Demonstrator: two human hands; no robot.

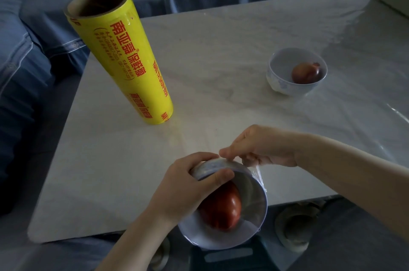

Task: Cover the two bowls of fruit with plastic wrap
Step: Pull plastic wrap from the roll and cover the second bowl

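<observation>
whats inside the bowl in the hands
One red fruit lies inside the near bowl, under plastic wrap. The left hand hides part of the fruit; nothing else shows.

On table (221, 49): wrap roll (124, 58) upright at 10 o'clock, far bowl (278, 80) holding one fruit (306, 72) at 2 o'clock, near bowl (254, 204) holding another fruit (223, 206) under film (259, 174) at 6 o'clock over the near edge, between left hand (190, 184) and right hand (261, 146).

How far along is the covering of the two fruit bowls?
Done: clear plastic wrap already spans the near white bowl holding a red fruit. In hand: the left hand grips that tilted bowl while the right hand pinches the film at its rim. Left: the far white bowl with a brownish fruit shows no film; the yellow wrap roll stands upright nearby.
</observation>
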